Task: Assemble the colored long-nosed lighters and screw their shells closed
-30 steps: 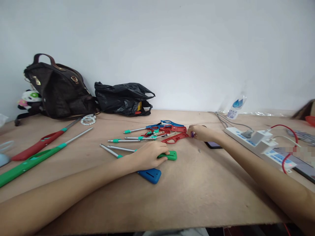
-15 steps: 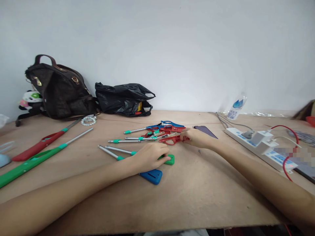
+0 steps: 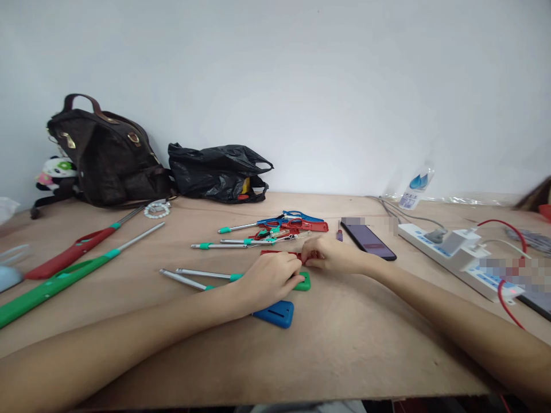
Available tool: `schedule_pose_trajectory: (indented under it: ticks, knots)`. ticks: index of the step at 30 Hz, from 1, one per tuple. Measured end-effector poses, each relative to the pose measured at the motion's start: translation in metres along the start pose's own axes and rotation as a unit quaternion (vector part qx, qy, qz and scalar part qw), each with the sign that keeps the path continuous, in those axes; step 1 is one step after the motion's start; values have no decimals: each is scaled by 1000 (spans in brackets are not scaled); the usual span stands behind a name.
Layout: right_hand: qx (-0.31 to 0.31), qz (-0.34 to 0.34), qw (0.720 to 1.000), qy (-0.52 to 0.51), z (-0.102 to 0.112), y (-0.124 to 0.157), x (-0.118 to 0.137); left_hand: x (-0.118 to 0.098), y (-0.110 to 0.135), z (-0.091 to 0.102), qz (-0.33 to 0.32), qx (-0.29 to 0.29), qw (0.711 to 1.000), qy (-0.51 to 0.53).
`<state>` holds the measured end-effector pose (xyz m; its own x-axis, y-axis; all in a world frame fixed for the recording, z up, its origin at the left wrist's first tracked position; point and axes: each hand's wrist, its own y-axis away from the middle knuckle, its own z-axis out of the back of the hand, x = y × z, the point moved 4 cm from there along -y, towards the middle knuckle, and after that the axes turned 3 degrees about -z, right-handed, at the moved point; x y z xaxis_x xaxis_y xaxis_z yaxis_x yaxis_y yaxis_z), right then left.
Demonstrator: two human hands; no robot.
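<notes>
My right hand (image 3: 328, 254) pinches the right end of a red lighter casing half (image 3: 275, 252). Its fingers are curled and partly hide the casing. Close beside it, my left hand (image 3: 272, 280) has its fingers drawn together above a green long-necked lighter (image 3: 305, 281); whatever lies between those fingertips is hidden. A blue long-necked lighter (image 3: 278, 314) extends from under the left hand, nearer to me. Behind both hands lie opened lighters with metal tubes (image 3: 235, 242), red casing parts (image 3: 316, 226) and a blue casing (image 3: 303, 216).
At left lie a red lighter (image 3: 73, 252) and a green lighter (image 3: 60, 285). A small screwdriver (image 3: 340, 234) and a phone (image 3: 369, 241) are beyond my right hand. A power strip (image 3: 456, 261) with cords stands right. A black plastic bag (image 3: 215, 172) and backpack (image 3: 107, 155) sit at the wall.
My right hand has come nearer to my left, bringing the red casing half along. The screwdriver and more of the phone now show. Beneath my left hand, the blue and green lighters have shifted slightly.
</notes>
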<state>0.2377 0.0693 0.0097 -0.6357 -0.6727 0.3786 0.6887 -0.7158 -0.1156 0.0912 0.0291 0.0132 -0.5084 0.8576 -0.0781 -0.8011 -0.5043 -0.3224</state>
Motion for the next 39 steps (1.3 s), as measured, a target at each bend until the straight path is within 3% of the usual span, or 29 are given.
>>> schedule_pose_trajectory:
  ticks: [3, 6, 10, 14, 17, 20, 28, 33, 39]
  knots:
    - [-14, -10, 1000, -13, 2, -1, -5, -1, -1, 1, 6, -1, 1000, 1]
    - [-76, -42, 996, 10, 6, -2, -17, 5, -3, 6, 15, -11, 1000, 6]
    - [-176, -51, 977, 107, 8, -1, -36, 35, -5, 18, 76, -25, 997, -5]
    - [-154, -27, 976, 153, -5, -3, -47, 79, -2, 28, 120, 7, 992, -48]
    - [-149, -33, 973, 174, -11, -5, -49, 103, 4, 28, 108, 67, 989, -71]
    - [-150, -49, 968, 194, -12, -7, -48, 114, 10, 28, 77, 77, 991, -76]
    - [-163, -67, 967, 187, -8, -6, -43, 117, 10, 28, 55, 63, 992, -91]
    - [-206, -56, 965, 152, 5, 1, -34, 111, 9, 44, 71, 21, 995, -72]
    - [-280, -30, 956, 79, 23, 19, -10, 92, 22, 64, 55, -37, 998, 20]
